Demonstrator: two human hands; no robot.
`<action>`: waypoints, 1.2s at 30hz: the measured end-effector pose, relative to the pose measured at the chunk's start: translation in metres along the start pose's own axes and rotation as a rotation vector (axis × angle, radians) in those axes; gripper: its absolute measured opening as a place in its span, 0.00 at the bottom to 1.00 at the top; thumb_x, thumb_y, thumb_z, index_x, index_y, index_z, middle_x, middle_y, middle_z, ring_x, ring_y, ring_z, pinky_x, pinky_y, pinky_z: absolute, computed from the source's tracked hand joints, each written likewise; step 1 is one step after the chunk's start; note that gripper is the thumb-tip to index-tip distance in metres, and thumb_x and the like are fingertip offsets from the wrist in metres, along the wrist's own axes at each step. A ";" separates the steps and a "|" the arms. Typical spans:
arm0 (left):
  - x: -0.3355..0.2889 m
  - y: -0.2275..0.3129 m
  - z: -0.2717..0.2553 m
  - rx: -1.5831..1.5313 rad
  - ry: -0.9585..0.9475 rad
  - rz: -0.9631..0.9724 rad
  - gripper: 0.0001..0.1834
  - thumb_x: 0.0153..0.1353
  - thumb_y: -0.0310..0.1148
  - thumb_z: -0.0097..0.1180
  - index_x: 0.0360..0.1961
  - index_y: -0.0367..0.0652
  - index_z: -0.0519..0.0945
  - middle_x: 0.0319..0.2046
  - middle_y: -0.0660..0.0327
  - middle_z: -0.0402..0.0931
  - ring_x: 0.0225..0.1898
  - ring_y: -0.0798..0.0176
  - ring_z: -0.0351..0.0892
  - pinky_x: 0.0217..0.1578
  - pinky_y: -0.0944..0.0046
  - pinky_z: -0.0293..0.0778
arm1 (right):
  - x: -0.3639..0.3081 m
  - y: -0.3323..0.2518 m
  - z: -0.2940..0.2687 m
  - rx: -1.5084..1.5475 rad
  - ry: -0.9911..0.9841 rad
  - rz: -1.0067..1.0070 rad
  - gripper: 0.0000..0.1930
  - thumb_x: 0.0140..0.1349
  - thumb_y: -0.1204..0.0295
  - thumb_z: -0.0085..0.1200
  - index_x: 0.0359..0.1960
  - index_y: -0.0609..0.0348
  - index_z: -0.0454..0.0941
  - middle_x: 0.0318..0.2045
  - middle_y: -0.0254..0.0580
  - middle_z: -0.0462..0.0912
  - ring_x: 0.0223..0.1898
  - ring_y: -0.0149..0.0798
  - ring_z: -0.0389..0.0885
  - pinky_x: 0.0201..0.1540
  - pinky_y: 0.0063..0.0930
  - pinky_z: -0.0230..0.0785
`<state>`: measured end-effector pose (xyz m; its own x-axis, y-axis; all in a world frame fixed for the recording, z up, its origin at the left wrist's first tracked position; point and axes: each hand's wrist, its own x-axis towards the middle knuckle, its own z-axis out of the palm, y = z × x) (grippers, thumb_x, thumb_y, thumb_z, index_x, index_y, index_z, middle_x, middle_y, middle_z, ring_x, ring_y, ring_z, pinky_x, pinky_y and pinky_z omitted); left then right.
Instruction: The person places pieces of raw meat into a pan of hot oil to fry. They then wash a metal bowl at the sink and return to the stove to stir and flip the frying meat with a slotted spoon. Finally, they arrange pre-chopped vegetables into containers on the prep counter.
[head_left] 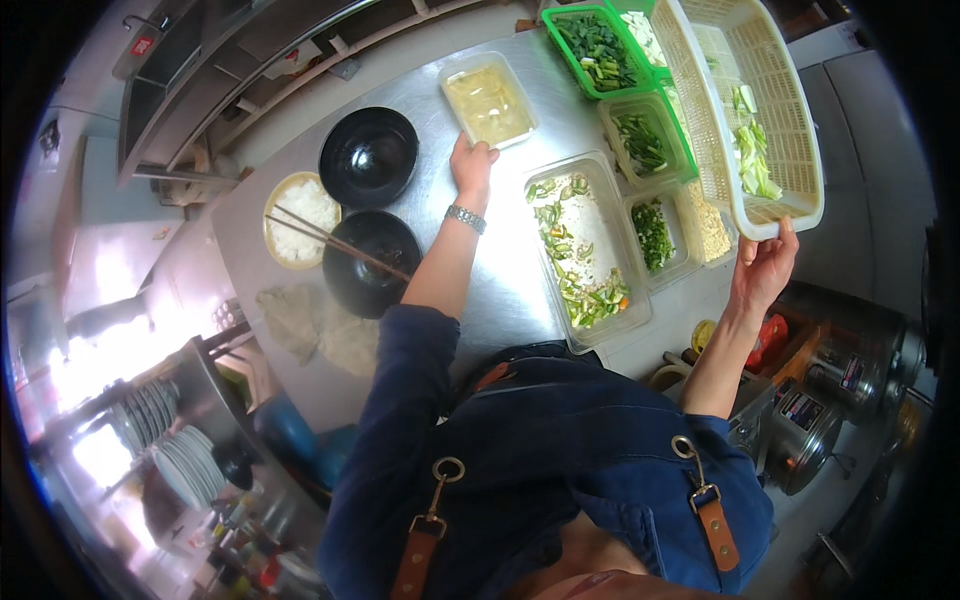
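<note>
My left hand (473,165) grips the near corner of a clear plastic container (488,98) of pale yellowish liquid, standing on the steel table. With my right hand (768,262) I hold the near rim of a cream plastic basket (700,95), fingers over the edge. The basket is tilted and has some cut pale-green vegetable (755,165) inside. It overlaps the green-rimmed tubs. Between my hands lies a large clear tray (600,235) with sliced green peppers scattered along its sides.
Two black bowls (368,157) stand left of my forearm, chopsticks (340,243) across the nearer one. Beside them are a bowl of white rice (302,222) and a crumpled cloth (320,325). Tubs of chopped greens (600,50) line the right. Metal pots (805,425) stand at lower right.
</note>
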<state>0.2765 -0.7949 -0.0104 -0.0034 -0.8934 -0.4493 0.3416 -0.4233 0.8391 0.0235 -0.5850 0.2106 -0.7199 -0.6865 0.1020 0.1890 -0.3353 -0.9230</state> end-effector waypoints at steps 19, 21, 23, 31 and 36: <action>-0.038 0.070 -0.004 0.080 -0.081 -0.019 0.21 0.58 0.19 0.37 0.54 0.29 0.65 0.48 0.46 0.71 0.35 0.51 0.81 0.36 0.64 0.82 | 0.026 0.093 0.037 -0.012 -0.082 0.226 0.10 0.63 0.66 0.48 0.30 0.61 0.69 0.13 0.34 0.72 0.11 0.24 0.68 0.11 0.14 0.61; -0.058 0.087 -0.020 0.147 -0.081 0.001 0.21 0.59 0.19 0.37 0.55 0.29 0.65 0.49 0.46 0.70 0.35 0.52 0.81 0.38 0.64 0.81 | 0.037 0.113 0.057 0.020 -0.143 0.275 0.12 0.63 0.65 0.47 0.33 0.64 0.70 0.17 0.36 0.74 0.13 0.25 0.71 0.12 0.14 0.63; -0.076 0.100 -0.034 0.174 -0.032 -0.010 0.21 0.59 0.20 0.38 0.55 0.29 0.66 0.45 0.49 0.73 0.38 0.57 0.79 0.37 0.63 0.81 | 0.042 0.135 0.079 0.031 -0.202 0.288 0.12 0.63 0.65 0.47 0.33 0.65 0.69 0.19 0.39 0.76 0.14 0.26 0.72 0.14 0.15 0.64; -0.149 0.120 -0.099 0.198 0.029 -0.019 0.22 0.60 0.20 0.37 0.57 0.31 0.64 0.48 0.49 0.71 0.43 0.56 0.77 0.39 0.62 0.81 | 0.009 0.213 0.129 0.083 -0.232 0.511 0.09 0.62 0.67 0.48 0.32 0.61 0.69 0.17 0.37 0.76 0.14 0.26 0.73 0.14 0.15 0.63; -0.180 0.125 -0.126 0.182 0.029 -0.012 0.25 0.57 0.18 0.34 0.58 0.30 0.61 0.49 0.47 0.71 0.44 0.52 0.78 0.40 0.61 0.81 | -0.030 0.234 0.138 0.044 -0.368 0.708 0.12 0.64 0.66 0.45 0.37 0.65 0.67 0.22 0.41 0.77 0.16 0.29 0.76 0.16 0.18 0.69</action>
<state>0.4382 -0.6677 0.1372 0.0214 -0.8847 -0.4657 0.1659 -0.4562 0.8743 0.1818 -0.7318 0.0428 -0.1541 -0.9122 -0.3796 0.5505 0.2398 -0.7997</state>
